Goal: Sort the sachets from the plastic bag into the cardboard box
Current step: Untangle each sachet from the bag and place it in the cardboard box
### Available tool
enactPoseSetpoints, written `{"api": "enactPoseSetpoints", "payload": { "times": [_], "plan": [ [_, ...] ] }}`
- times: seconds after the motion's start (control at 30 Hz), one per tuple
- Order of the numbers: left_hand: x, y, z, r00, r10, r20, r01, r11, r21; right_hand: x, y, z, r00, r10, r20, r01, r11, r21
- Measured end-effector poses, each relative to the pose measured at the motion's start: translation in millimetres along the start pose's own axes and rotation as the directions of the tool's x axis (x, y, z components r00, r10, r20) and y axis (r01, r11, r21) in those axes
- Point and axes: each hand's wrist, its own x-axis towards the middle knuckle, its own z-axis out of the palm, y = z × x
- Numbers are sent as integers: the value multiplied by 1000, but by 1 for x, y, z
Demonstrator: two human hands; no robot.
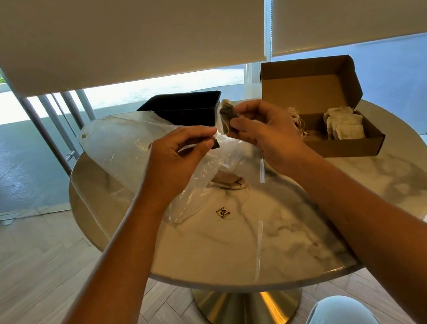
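My right hand (264,132) pinches a brownish sachet (228,115) held up over the round marble table (289,234). My left hand (177,156) pinches the small dark tag (215,143) on that sachet's string. Beneath both hands lies the crumpled clear plastic bag (125,148), with one more sachet (228,183) inside it near its mouth. The open cardboard box (344,137) stands at the right of the table with several pale sachets (344,125) stacked in it.
A black plastic tub (184,110) stands at the back of the table behind the bag. A loose small tag (223,213) lies on the marble near the table's middle. Window blinds hang behind. A knee (337,319) shows at the bottom right.
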Motion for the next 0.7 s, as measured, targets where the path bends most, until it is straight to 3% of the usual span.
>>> {"api": "enactPoseSetpoints", "payload": {
  "times": [0.37, 0.7],
  "plan": [
    [1, -5, 0, 984, -23, -179, 30, 999, 41, -7, 1, 9, 977, -9, 211, 24, 997, -68],
    [2, -5, 2, 980, -84, -178, 95, 994, 52, -7, 2, 10, 983, -25, 179, 51, 989, -141]
  ]
}}
